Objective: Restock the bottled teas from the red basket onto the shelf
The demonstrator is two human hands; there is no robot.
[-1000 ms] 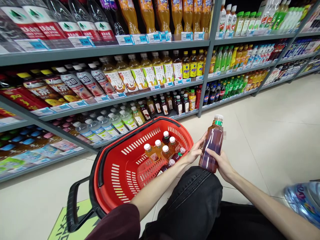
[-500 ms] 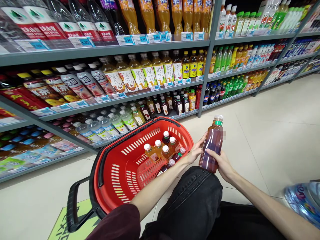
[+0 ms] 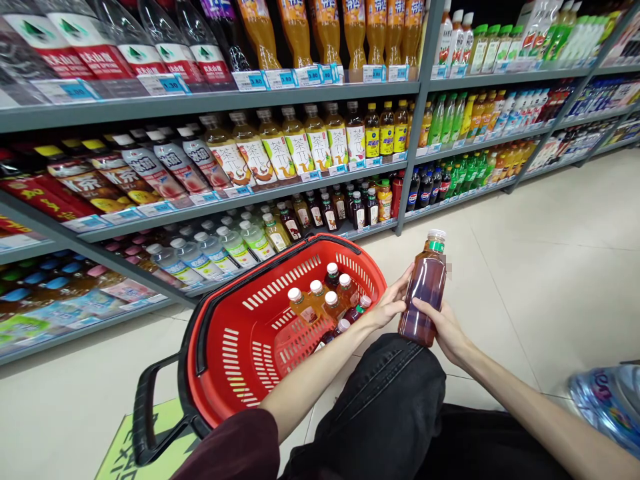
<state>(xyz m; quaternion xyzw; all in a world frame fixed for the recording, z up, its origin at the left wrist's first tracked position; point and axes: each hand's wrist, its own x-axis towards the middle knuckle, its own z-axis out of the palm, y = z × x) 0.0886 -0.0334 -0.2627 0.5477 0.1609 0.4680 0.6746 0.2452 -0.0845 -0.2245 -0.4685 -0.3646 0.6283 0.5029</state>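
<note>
Left of your grip, the red basket [image 3: 240, 347] sits on the floor with its black handle [image 3: 145, 413] pointing back toward you. Inside it stand small bottles [image 3: 325, 303], 7 caps showing, clustered at the side nearest your hands. Beyond the basket, the drink shelves [image 3: 225, 100] run across the view above your grip.

Your left hand [image 3: 387, 307] is just past the basket's rim, fingers spread against the left side of the dark bottle [image 3: 424, 293]. The bottle stands nearly upright between your 2 hands, its pale cap on top and its base just above your knee [image 3: 395, 393] in black trousers. Your right hand [image 3: 447, 327] wraps the bottle's lower right side, thumb across the front. Well off to the right of your grip, a wrapped pack of water bottles [image 3: 607, 400] lies at the frame's edge.
</note>
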